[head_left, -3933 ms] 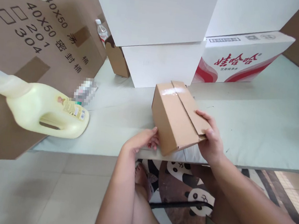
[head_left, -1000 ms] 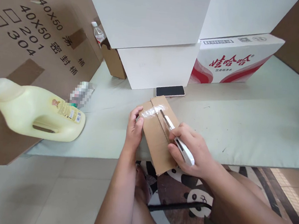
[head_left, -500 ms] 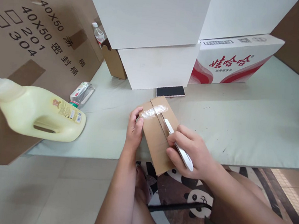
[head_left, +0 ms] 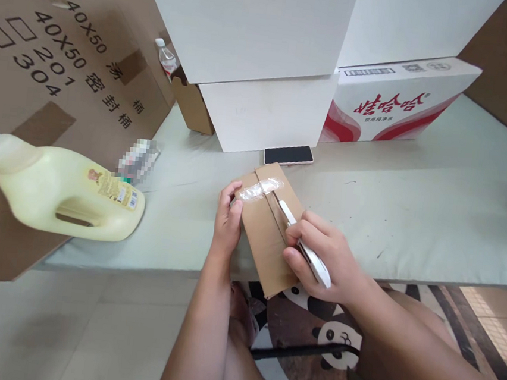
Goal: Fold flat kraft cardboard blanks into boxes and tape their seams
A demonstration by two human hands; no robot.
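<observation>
A small brown cardboard box (head_left: 263, 233) rests at the table's near edge, tilted, its lower end jutting over the edge. Shiny clear tape (head_left: 260, 189) crosses its centre seam near the far end. My left hand (head_left: 228, 217) grips the box's left side at the far corner, thumb on top. In my right hand (head_left: 319, 250) is a white utility knife (head_left: 313, 264), its blade pointing away from me. The blade tip is at the seam beside the lower edge of the tape; whether it cuts in cannot be made out.
A black-screened phone (head_left: 288, 155) lies beyond the box, against stacked white cartons (head_left: 265, 113). At the left are a pale yellow jug (head_left: 111, 224), a pixelated item (head_left: 139, 158) and a large carton (head_left: 14, 107). A red-and-white carton (head_left: 377, 115) stands back right.
The white knife and my right hand have shifted very slightly to the right. The box and my left hand stay almost still. The item behind the jug now appears pixelated.
</observation>
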